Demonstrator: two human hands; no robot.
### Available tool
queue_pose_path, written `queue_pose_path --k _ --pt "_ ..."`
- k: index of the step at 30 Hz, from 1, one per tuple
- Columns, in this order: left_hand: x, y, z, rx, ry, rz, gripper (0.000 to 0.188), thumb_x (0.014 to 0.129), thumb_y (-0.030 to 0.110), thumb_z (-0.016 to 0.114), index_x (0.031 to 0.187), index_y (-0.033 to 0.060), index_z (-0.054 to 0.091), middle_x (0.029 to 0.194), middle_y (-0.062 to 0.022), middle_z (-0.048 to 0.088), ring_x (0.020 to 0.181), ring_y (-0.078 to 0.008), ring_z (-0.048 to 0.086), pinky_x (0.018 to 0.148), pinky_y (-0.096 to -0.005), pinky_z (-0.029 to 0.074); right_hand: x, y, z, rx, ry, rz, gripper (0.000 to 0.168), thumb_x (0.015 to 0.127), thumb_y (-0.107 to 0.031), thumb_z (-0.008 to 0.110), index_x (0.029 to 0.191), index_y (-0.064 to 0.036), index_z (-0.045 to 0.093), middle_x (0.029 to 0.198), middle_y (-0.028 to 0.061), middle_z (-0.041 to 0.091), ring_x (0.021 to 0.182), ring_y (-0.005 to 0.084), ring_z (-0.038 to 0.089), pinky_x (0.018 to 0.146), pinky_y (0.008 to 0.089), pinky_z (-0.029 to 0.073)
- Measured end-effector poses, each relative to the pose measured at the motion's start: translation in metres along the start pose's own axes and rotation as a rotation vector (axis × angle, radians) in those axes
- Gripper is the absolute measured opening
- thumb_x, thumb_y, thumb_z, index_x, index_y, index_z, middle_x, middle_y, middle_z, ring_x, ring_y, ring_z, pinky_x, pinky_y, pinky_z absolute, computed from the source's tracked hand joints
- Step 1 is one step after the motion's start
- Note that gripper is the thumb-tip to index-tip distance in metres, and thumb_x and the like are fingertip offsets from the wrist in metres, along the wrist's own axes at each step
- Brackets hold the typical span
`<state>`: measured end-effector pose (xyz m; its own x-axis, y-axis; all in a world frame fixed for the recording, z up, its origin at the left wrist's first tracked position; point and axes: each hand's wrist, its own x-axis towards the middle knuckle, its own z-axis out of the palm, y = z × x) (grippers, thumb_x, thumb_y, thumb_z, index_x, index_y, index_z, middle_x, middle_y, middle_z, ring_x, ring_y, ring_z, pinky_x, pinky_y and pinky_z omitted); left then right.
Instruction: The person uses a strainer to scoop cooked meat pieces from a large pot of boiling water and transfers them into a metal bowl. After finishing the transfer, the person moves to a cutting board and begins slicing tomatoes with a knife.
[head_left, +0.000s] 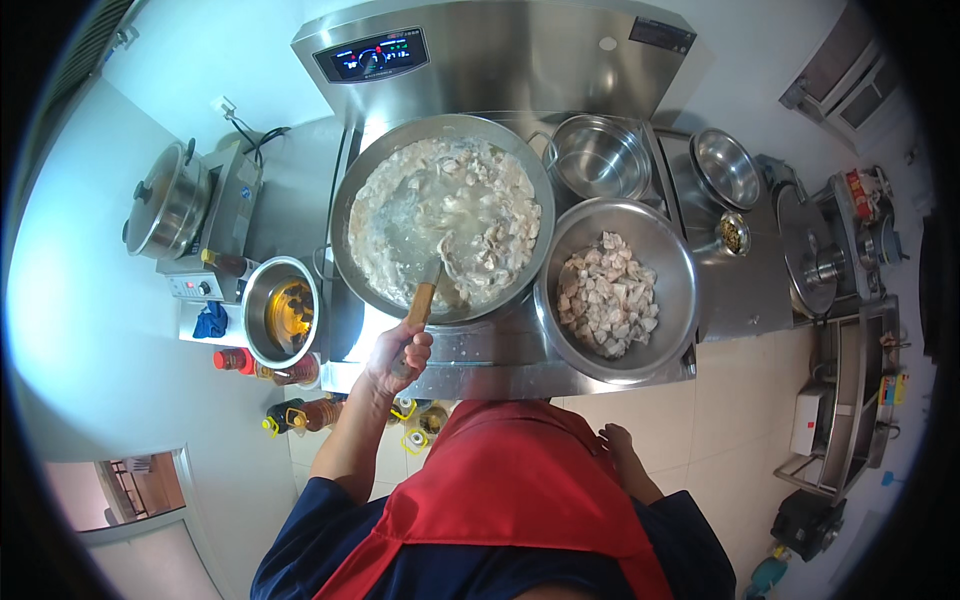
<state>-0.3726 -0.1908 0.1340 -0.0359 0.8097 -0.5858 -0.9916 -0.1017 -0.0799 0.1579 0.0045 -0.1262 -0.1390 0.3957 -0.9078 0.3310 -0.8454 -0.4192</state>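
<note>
My left hand (401, 356) grips the wooden handle (421, 304) of a spatula or turner. Its metal end dips into the cloudy liquid of a large wok (343, 285) and is mostly hidden there. Pale meat pieces (480, 262) and whitish foam fill the wok, which sits on a stainless steel range. To its right a wide steel bowl (679, 300) holds diced pale meat (611, 296). Beside the red apron (517, 480) hangs my right hand (616, 442), away from the range, with nothing visible in it and its fingers slightly apart.
Behind the meat bowl stands an empty steel pot (600, 157). A steel basin (251, 330) with amber liquid and dark pieces is at left, near a lidded pot (169, 199). Steel bowls (726, 169) and a small seasoning dish (733, 234) lie right. Oil bottles (319, 414) stand below left.
</note>
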Motion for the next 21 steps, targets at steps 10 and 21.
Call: queue_pose_path --k 10,21 --pt "-0.041 -0.015 0.021 0.031 -0.05 0.131 0.027 0.102 0.009 0.043 0.129 0.016 0.045 0.078 -0.0039 0.047 0.055 -0.0073 0.043 0.042 -0.0199 0.039 0.03 0.024 -0.022 -0.083 -0.137 -0.006 0.012 0.096 -0.01 0.048 0.086 -0.01 0.053 0.084 0.0054 0.055 0.086 0.02 0.062 0.065 0.0337 0.052" --pt "-0.086 -0.046 0.047 0.031 -0.279 0.115 0.048 0.104 0.013 0.039 0.151 0.0169 0.031 0.08 -0.0021 0.047 0.055 -0.005 0.042 0.044 -0.0198 0.043 0.005 -0.001 0.001 -0.12 0.031 -0.004 0.018 0.09 -0.016 0.055 0.102 -0.004 0.062 0.099 0.0102 0.064 0.083 0.0212 0.06 0.07 0.0348 0.051"
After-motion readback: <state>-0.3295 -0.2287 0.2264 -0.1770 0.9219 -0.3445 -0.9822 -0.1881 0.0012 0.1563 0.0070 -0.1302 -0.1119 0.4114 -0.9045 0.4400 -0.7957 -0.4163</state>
